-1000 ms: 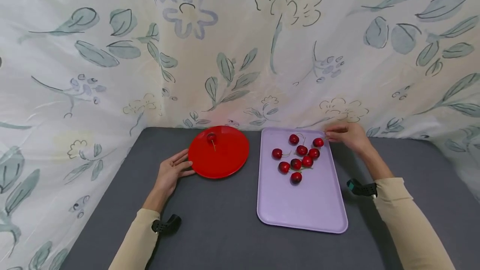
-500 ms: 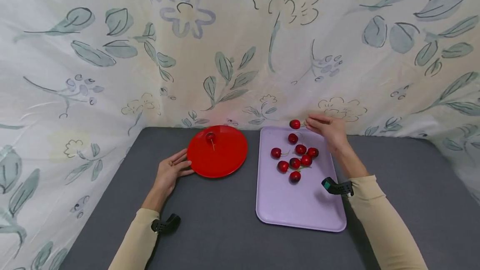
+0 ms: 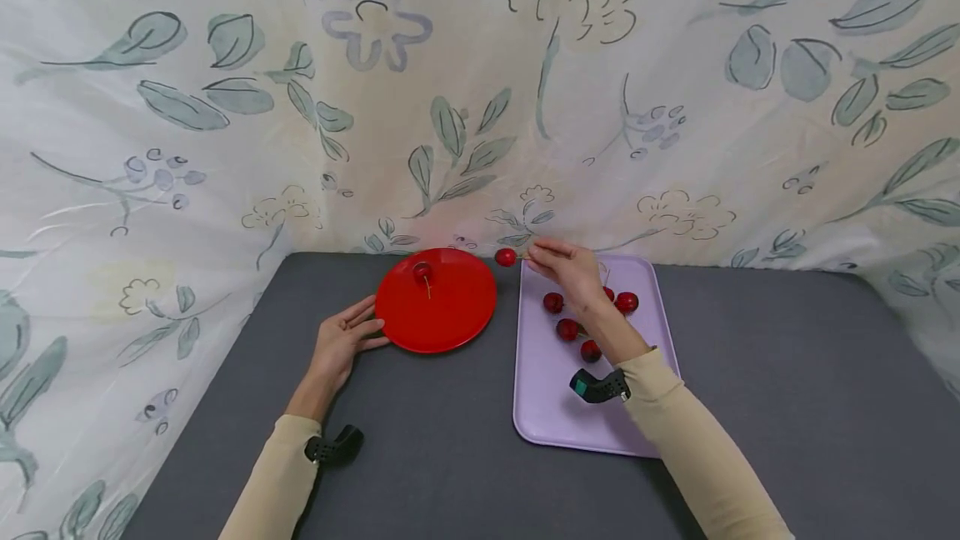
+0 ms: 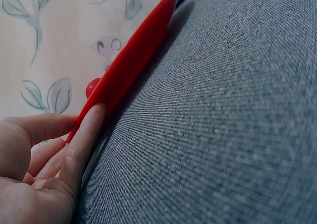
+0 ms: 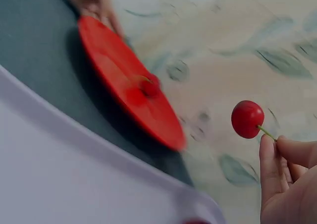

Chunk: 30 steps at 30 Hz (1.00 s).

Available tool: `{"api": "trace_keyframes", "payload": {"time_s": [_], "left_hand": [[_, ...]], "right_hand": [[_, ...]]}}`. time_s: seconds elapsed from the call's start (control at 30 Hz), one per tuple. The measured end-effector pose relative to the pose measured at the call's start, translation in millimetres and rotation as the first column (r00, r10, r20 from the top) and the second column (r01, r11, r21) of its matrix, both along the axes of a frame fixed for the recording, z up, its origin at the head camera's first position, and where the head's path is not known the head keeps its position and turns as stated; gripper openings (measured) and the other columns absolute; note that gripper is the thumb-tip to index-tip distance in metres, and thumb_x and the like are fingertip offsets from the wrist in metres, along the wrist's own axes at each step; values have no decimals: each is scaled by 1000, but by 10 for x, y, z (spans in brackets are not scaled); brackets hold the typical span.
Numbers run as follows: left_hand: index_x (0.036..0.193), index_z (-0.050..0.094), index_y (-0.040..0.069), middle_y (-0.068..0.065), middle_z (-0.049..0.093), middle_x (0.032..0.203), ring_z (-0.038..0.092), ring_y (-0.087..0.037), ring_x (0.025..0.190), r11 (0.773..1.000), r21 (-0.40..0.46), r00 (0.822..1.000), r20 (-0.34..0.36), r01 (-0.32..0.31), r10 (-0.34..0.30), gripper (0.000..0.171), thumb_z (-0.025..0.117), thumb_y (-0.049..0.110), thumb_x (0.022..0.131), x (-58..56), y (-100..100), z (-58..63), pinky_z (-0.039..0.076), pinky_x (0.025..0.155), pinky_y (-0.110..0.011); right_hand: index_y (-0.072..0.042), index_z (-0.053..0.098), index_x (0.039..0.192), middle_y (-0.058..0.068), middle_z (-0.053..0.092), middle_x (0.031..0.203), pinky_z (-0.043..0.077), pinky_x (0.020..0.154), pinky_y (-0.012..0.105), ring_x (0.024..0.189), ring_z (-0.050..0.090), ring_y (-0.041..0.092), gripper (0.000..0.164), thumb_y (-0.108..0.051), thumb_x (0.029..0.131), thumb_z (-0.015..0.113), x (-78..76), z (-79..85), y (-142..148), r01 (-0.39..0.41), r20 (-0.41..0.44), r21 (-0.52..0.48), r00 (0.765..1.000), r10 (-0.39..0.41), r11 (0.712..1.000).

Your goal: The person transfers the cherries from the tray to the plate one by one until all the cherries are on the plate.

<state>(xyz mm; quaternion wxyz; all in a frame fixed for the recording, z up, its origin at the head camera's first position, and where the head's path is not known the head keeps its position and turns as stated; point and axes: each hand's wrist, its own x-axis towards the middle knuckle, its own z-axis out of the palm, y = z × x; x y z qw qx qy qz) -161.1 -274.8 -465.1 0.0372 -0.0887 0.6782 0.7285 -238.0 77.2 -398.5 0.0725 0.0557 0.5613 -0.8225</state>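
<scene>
My right hand (image 3: 576,275) pinches the green stem of a red cherry (image 5: 247,119) between thumb and fingertips. The cherry hangs in the air between the red plate (image 3: 442,319) and the lilac tray (image 3: 555,407). One cherry with its stem (image 3: 422,272) rests on the plate. At the plate's left rim, my left hand (image 3: 339,348) grips the edge between thumb and fingers; the left wrist view shows this rim lifted slightly off the cloth. Several dark red cherries (image 3: 567,329) lie on the tray, some hidden behind my right hand and forearm.
A dark grey cloth (image 3: 442,448) covers the table under plate and tray. Behind it and to the left stands a pale curtain (image 3: 480,90) with leaf and flower prints. Each wrist wears a black band (image 3: 600,387).
My right hand has lifted a cherry by its stem from the tray's far right corner and carried it left toward the plate. The left hand stays at the plate rim.
</scene>
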Motion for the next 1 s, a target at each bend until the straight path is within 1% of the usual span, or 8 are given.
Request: {"api": "trace_keyframes", "payload": {"time_s": [0.1,0.17,0.23,0.33,0.47,0.6,0.87,1.0], "left_hand": [[149,39,1,-18,42,149,66,-7,103,1000,-2,1000,-4,-1,1,57,60,2,96,-10,1,-2,60,80,-33],[148,40,1,-18,42,149,66,-7,103,1000,1,1000,-8,-1,1,56,60,1,96,-14,1,-2,60,80,-33],[148,40,2,-17,42,149,66,-7,104,1000,4,1000,-9,2,-2,56,60,1,96,-14,0,-1,60,80,-33],[149,39,2,-17,42,149,65,-8,105,1000,12,1000,-5,3,-3,57,61,2,96,-5,-3,2,60,80,-33],[149,39,3,-17,42,149,66,-9,105,1000,20,1000,-1,0,0,58,61,2,96,2,-10,7,60,81,-33],[149,40,3,-17,43,149,66,-9,105,1000,16,1000,-2,-7,7,58,61,1,96,-2,-12,4,60,81,-33],[148,40,2,-19,43,148,67,-9,103,1000,-1,1000,-8,-12,12,56,61,2,96,-11,-4,-32,60,80,-34],[148,41,1,-19,44,147,67,-10,102,1000,-2,1000,-7,-20,20,56,61,2,96,-12,4,-31,60,79,-34]], "right_hand": [[14,52,133,6,71,95,58,81,27,76,71,10,42,5,93,61,51,-43,-250,-35,-7,-17,999,35,999],[14,53,132,11,71,97,59,78,26,74,71,10,41,5,93,61,80,-72,-413,-48,5,-25,999,48,999],[12,56,130,17,71,104,59,78,26,74,72,11,38,4,93,62,104,-101,-560,-59,24,-28,998,60,998],[9,62,126,22,68,114,59,79,27,78,72,13,34,2,92,64,128,-144,-756,-63,63,-28,996,65,998],[5,66,122,19,68,114,59,81,30,88,72,20,30,-1,92,65,145,-213,-974,-57,115,-40,991,61,998],[4,68,120,19,70,111,59,82,32,94,72,25,29,-3,92,67,166,-300,-1161,-51,139,-63,988,60,997],[10,66,118,20,71,104,59,82,34,91,72,27,29,-4,92,67,210,-454,-1445,-50,141,-77,988,61,996],[8,68,116,20,71,105,59,82,34,91,73,26,27,-4,92,68,190,-477,-1521,-29,167,-88,985,43,996]]}}
